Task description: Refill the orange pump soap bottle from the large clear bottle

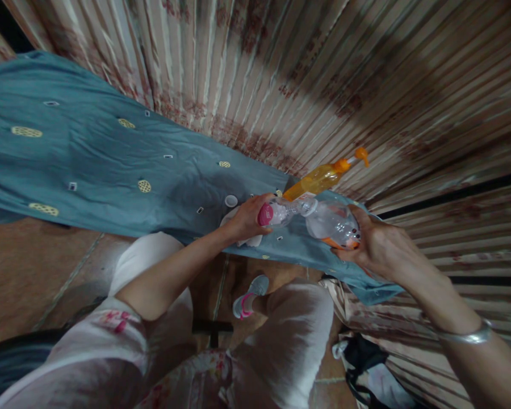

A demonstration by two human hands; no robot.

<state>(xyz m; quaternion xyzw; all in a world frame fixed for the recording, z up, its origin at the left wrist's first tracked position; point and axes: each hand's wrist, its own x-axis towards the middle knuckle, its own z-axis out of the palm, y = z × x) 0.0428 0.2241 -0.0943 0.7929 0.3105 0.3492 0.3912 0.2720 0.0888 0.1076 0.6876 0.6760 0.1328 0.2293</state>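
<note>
My left hand (pixel 253 218) is wrapped round a small clear bottle with a pink label (pixel 283 212), which lies nearly level with its neck to the right. My right hand (pixel 368 241) grips a larger clear bottle with an orange label (pixel 330 221), its neck turned left. The two necks meet or overlap between my hands; I cannot tell whether they touch. Just behind them is an orange pump bottle (pixel 317 180) with yellow-orange liquid. Left of my left hand sits a small round white cap (pixel 231 200). A white cloth or tissue (pixel 251 237) lies partly under that hand.
A blue-green cloth with pineapple prints (pixel 97 153) covers the narrow table. Pleated patterned curtains (pixel 255 74) hang along its far side and to the right. Below are my knees, the tiled floor (pixel 34 267) and a black and white bag or cloth bundle (pixel 375 369).
</note>
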